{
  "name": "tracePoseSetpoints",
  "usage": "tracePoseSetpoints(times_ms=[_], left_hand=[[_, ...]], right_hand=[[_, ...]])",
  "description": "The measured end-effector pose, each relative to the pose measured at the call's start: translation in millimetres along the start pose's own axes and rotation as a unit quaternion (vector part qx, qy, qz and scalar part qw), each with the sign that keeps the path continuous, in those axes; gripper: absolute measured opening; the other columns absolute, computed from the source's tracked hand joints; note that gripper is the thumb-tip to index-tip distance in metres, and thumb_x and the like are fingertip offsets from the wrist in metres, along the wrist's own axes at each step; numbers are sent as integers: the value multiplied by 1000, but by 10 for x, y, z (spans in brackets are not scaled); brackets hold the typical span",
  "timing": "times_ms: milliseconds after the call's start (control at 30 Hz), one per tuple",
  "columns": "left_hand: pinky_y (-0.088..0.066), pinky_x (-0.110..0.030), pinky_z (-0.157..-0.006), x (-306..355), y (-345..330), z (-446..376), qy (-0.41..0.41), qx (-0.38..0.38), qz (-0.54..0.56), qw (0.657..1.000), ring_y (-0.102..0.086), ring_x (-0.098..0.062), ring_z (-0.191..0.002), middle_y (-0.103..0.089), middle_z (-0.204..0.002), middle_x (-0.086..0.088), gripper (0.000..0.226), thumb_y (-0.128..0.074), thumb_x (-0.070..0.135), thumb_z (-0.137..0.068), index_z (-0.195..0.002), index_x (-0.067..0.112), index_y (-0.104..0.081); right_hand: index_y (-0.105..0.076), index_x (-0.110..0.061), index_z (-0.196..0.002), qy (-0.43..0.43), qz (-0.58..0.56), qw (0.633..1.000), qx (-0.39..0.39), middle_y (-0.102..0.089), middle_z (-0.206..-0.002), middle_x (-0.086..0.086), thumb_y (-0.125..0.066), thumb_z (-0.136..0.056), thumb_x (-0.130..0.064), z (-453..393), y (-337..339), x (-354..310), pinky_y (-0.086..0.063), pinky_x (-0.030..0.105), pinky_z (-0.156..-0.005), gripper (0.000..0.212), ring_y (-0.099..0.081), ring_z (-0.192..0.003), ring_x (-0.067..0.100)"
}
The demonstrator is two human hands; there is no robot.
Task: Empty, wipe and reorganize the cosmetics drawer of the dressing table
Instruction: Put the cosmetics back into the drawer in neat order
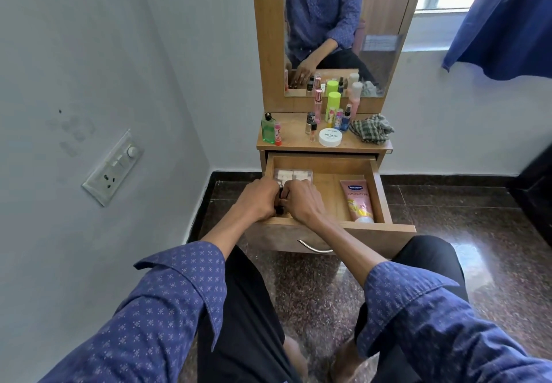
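White wall switch plate [112, 167] sits far left on the pale wall. On the wooden worktop [298, 140] of the dressing table, going rightward, stand a green glass bottle [268, 128], a small pink-and-red tube [278, 133], 2 little nail polish bottles [311, 123], a tall pink perfume bottle [318, 105], a lime-green capped bottle [333, 106], a round white nail polish remover tub [329, 137], a small blue spray bottle [346, 121] and a crumpled green checked cloth [371, 128].

Below, the open wooden drawer [380, 191] holds a clear box of white pads [293, 175] at its back left and a pink lotion tube [357, 200] lying flat along the right side. The left hand [259, 200] and right hand [301, 202] meet inside the drawer's front left corner, the fingers of both curled around small dark cylindrical items [280, 200] between them; what exactly these are cannot be told. A silver drawer handle [313, 246] shows underneath.
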State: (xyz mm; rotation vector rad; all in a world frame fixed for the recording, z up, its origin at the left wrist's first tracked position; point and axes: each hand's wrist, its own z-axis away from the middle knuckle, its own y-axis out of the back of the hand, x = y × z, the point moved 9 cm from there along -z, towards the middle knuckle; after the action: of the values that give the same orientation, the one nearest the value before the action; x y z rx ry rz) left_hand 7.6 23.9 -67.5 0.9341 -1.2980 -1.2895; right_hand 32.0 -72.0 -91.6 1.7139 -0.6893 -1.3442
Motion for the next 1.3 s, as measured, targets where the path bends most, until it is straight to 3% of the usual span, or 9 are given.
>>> tracePoseSetpoints(times_ms=[333,633,767,900,1000,1133,1300], left_hand=[[-55,-42,-74,70,78,15,-9,5,-90,996,-69,-33,-87,-67,-97,-10,24,-79,17,-82,-81,20,-55],[-50,-41,-77,15,36,-21,-8,-15,-74,997,-67,-29,-90,-63,-92,-2,19,-79,26,-82,-84,21,-61],[-49,-37,-75,-30,38,-58,-8,-20,-49,999,-67,-24,-89,-67,-91,3,14,-81,27,-78,-83,24,-68],[-42,-32,-67,-76,116,-146,0,-20,-23,1000,-65,-16,-83,-66,-83,10,31,-93,44,-68,-81,27,-71],[-43,-32,-69,-65,236,-254,-2,-27,-9,1000,-63,-14,-83,-68,-84,12,39,-94,53,-64,-84,27,-73],[-39,-34,-72,92,560,-431,-37,30,-35,998,-59,-16,-89,-63,-91,12,38,-91,49,-71,-90,29,-65],[-42,-36,-74,302,971,-749,-54,159,-39,985,-65,-26,-102,-69,-108,-2,22,-71,12,-86,-108,18,-70]], right_hand=[[-76,-18,-94,20,-24,999,-7,-76,-94,11,-71,-84,-12,7,-43,22,-59,42,-66,12,-71,-84,32],[-73,-21,-91,19,-35,999,-10,-74,-91,6,-75,-86,-21,35,-19,50,-54,35,-63,5,-69,-79,27],[-73,-24,-87,15,-55,998,-30,-74,-84,1,-74,-86,-22,30,-27,70,-59,36,-66,3,-71,-75,21],[-69,-28,-89,3,-74,997,-21,-74,-73,-4,-72,-89,-26,3,81,131,-61,35,-69,3,-71,-66,13],[-72,-26,-88,-4,-78,997,6,-77,-81,-3,-67,-94,-21,-91,309,198,-63,37,-68,9,-72,-66,12],[-75,-18,-92,-18,-74,994,72,-75,-84,-5,-63,-97,-18,-278,766,357,-51,23,-63,13,-68,-72,9],[-73,-26,-97,-12,-53,984,171,-75,-83,-8,-64,-93,-25,-539,1284,475,-54,29,-66,10,-69,-77,12]])
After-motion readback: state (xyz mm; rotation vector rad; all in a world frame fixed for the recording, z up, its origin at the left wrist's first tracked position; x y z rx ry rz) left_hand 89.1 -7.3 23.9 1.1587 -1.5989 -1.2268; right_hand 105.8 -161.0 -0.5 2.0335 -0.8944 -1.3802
